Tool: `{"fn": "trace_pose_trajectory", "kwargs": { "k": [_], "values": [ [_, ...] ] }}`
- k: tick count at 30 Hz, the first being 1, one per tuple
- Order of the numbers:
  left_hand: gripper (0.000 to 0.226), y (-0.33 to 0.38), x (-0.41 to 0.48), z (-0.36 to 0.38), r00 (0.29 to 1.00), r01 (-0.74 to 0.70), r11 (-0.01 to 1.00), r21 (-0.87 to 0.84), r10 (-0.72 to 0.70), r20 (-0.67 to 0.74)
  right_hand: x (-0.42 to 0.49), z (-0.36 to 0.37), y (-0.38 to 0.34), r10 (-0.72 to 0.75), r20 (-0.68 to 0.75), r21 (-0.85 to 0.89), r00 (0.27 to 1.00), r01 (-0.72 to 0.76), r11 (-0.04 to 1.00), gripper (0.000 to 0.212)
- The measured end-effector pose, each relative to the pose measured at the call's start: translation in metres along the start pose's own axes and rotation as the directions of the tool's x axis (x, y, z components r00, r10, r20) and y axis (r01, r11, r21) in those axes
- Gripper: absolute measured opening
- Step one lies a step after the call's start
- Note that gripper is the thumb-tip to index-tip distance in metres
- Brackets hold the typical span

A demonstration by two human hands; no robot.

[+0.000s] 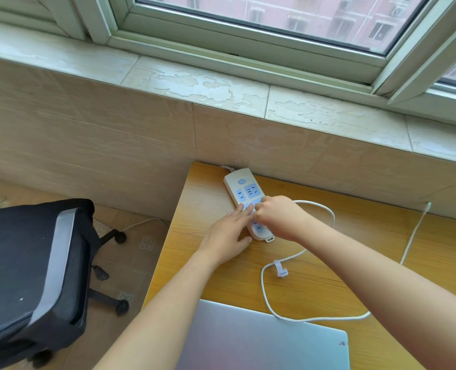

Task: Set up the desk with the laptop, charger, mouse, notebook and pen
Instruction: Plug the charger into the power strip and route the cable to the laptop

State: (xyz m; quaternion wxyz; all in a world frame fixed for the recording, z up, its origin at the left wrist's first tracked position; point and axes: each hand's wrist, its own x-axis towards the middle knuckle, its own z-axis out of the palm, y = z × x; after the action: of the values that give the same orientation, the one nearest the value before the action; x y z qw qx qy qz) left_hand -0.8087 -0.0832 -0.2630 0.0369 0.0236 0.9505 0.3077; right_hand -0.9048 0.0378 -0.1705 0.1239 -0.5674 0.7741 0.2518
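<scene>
A white power strip (244, 189) with blue sockets lies on the wooden desk (203, 198) by the wall. My left hand (231, 231) presses flat on the strip's near left side, fingers straight. My right hand (277, 216) is curled over the strip's middle sockets, gripping something hidden under its fingers, from which the white charger cable (264, 287) loops across the desk. A closed silver laptop (261, 340) lies at the near edge. The cable's free end (427, 206) lies at the far right by the wall.
A black office chair (32, 273) stands on the floor left of the desk. A tiled wall and window sill (221, 89) rise right behind the desk. A thin white cord (141, 222) runs along the floor.
</scene>
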Motion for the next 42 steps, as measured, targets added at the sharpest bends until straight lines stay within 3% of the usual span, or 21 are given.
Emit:
{"fn": "trace_pose_trajectory", "kwargs": {
  "k": [2, 4, 8, 11, 14, 20, 25, 28, 31, 36, 39, 42],
  "values": [
    [0.065, -0.001, -0.001, -0.001, 1.0, -0.007, 1.0, 0.014, 0.006, 0.023, -0.005, 0.003, 0.009, 0.12, -0.049, 0.156, 0.992, -0.111, 0.981, 0.033],
    [0.064, -0.003, 0.0, -0.001, 1.0, -0.007, 1.0, 0.011, 0.007, 0.024, -0.012, 0.012, 0.017, 0.276, -0.081, 0.324, 0.958, -0.236, 0.916, 0.052],
    [0.062, -0.003, -0.001, 0.0, 1.0, -0.001, 1.0, -0.003, 0.001, 0.011, -0.021, 0.026, 0.015, 0.569, -0.034, 0.535, 0.822, -0.466, 0.705, 0.064],
    [0.063, -0.003, 0.0, 0.0, 1.0, 0.014, 1.0, 0.002, -0.014, 0.019, -0.02, 0.033, 0.007, 0.655, -0.017, 0.688, 0.755, -0.467, 0.556, 0.055],
    [0.064, -0.003, 0.0, 0.0, 0.999, 0.012, 1.0, 0.012, -0.013, 0.038, -0.022, 0.039, -0.003, 0.717, -0.059, 0.771, 0.694, -0.425, 0.475, 0.051],
    [0.065, -0.004, -0.001, 0.0, 0.999, 0.011, 1.0, 0.003, -0.011, 0.044, -0.012, 0.054, -0.016, 0.736, -0.231, 0.773, 0.636, -0.339, 0.536, 0.036],
    [0.064, -0.008, 0.0, -0.004, 0.999, 0.003, 1.0, -0.023, -0.002, 0.05, -0.007, 0.062, -0.014, 0.724, -0.268, 0.746, 0.636, -0.338, 0.573, 0.035],
    [0.068, -0.012, -0.001, -0.003, 0.998, -0.022, 0.999, 0.038, 0.02, 0.058, -0.001, 0.062, -0.019, 0.699, -0.266, 0.706, 0.664, -0.359, 0.61, 0.033],
    [0.074, -0.019, -0.004, -0.007, 0.997, 0.024, 0.996, 0.08, -0.029, 0.066, -0.003, 0.06, -0.018, 0.709, -0.227, 0.719, 0.667, -0.375, 0.584, 0.034],
    [0.073, -0.016, -0.009, -0.017, 0.992, 0.041, 0.991, 0.124, -0.055, 0.112, -0.017, 0.047, -0.018, 0.704, -0.143, 0.692, 0.696, -0.438, 0.574, 0.048],
    [0.068, -0.003, -0.012, -0.026, 0.994, 0.053, 0.991, 0.123, -0.064, 0.091, -0.038, 0.042, -0.019, 0.739, -0.171, 0.74, 0.651, -0.411, 0.533, 0.043],
    [0.061, 0.02, -0.015, -0.035, 0.998, 0.055, 0.994, 0.092, -0.053, -0.025, -0.074, 0.041, -0.022, 0.77, -0.277, 0.753, 0.575, -0.368, 0.546, 0.034]
  ]
}}
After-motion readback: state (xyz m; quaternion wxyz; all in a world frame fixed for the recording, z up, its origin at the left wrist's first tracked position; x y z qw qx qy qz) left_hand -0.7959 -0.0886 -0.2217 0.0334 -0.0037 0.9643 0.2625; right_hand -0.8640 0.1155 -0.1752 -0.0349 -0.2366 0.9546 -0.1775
